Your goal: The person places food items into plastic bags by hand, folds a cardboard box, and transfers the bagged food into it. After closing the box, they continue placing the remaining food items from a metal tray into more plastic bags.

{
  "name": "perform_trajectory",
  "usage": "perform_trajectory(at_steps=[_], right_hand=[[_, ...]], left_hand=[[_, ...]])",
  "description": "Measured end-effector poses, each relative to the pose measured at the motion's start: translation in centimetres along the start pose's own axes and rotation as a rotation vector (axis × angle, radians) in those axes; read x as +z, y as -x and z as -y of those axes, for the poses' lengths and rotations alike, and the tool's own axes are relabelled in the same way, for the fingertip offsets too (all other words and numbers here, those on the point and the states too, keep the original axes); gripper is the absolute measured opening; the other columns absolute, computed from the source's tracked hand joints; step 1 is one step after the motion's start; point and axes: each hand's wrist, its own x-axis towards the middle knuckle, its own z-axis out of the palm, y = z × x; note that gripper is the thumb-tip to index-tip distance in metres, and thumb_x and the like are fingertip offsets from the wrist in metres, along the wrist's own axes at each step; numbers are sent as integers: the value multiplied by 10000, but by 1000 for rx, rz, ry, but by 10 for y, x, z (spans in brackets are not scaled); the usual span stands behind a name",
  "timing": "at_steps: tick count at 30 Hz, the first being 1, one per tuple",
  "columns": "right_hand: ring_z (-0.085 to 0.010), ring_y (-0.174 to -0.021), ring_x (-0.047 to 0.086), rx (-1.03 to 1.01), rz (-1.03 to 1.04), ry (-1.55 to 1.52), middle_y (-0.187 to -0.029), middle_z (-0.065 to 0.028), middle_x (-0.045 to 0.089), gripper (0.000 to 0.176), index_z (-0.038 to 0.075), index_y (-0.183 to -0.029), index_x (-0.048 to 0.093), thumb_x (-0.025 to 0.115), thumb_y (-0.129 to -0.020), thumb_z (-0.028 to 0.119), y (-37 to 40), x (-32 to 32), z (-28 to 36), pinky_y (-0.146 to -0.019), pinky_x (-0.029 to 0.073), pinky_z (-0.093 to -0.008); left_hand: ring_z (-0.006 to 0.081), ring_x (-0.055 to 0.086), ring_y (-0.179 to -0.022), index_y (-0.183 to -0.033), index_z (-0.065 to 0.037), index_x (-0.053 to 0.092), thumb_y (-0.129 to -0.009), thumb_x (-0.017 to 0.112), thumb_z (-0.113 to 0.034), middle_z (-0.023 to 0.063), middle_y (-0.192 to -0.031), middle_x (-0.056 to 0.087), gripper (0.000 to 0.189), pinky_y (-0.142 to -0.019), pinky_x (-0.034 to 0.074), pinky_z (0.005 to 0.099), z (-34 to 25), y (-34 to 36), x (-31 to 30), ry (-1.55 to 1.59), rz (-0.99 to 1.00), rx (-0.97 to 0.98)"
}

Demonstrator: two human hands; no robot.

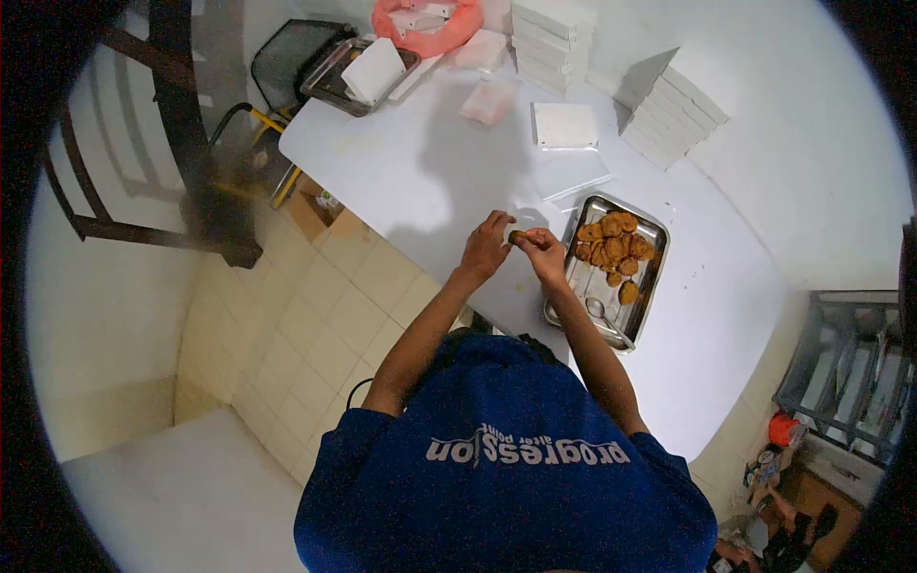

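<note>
My right hand pinches a small brown fried piece between thumb and fingertips, above the near edge of the white table. Beside it, my left hand is curved with its fingers and thumb apart, close to the piece; whether they touch it is too small to tell. Just to the right of my hands, a steel tray holds a heap of similar brown fried pieces. A metal spoon lies at the tray's near end.
Beyond my hands are a flat white box, clear plastic sheets and stacked white boxes. Another tray and a red plastic bag sit at the far left. An open cardboard box stands on the floor.
</note>
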Motion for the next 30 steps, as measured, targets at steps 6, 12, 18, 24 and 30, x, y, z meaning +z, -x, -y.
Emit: perform_trajectory(at_steps=[6,12,18,24,30], right_hand=[[-127,-805,616,-42,-84,83,-853,-46,664,266,28,-924,608,775,-763,158,2,15,16,-733,491,-263],[-199,-775,657,-105,-155,431,-860,-56,690,347,78,-940,637,780,-737,321,-4,26,19,-701,503,-324],[-237,-765,669,-138,-161,532,-886,-47,698,332,122,-946,657,757,-742,365,-6,32,43,-682,505,-360],[-198,-702,673,-299,-1,717,-808,-59,707,302,69,-970,669,694,-747,271,-27,22,68,-645,515,-323],[-234,-788,684,-191,53,788,-867,-42,710,262,144,-966,669,701,-742,276,-26,23,95,-702,530,-379]], left_hand=[[344,594,-979,-1137,-48,540,-754,648,-40,140,-1154,533,399,-814,514,416,-3,6,3,-23,-85,74],[328,591,-982,-1132,-49,534,-746,646,-30,119,-1147,517,402,-834,499,424,0,6,-3,7,-96,52],[325,585,-999,-1090,-41,579,-711,693,-50,123,-1106,564,396,-854,489,408,7,-2,-16,172,-132,40],[280,620,-939,-1078,-41,612,-593,801,-70,122,-1042,614,520,-823,507,369,4,-18,-52,68,-74,147],[278,614,-988,-1066,-50,639,-598,810,-83,117,-1067,633,499,-868,491,361,8,-26,-62,53,57,170]])
